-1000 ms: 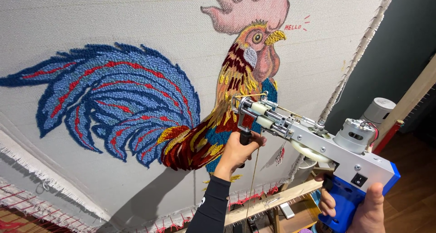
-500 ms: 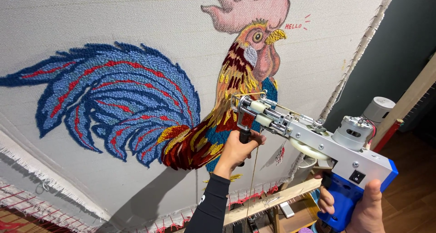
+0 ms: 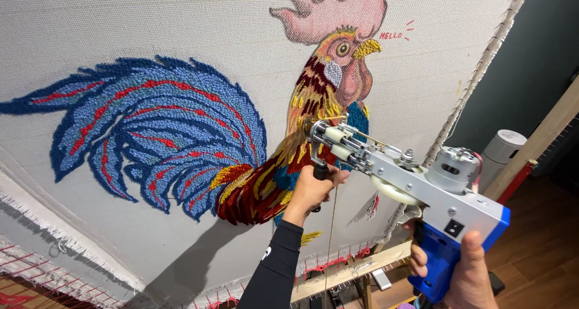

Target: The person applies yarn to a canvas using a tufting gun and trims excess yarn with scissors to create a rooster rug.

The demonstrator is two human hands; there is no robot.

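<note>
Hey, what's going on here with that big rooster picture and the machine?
A person is working a tufting gun against a stretched pale cloth that carries a tufted rooster with a blue and red tail. The left hand grips the black front handle near the needle end, which sits at the rooster's breast. The right hand holds the blue rear grip. The rooster's tail, neck and head are filled with yarn. The cloth is fastened on a wooden frame.
</note>
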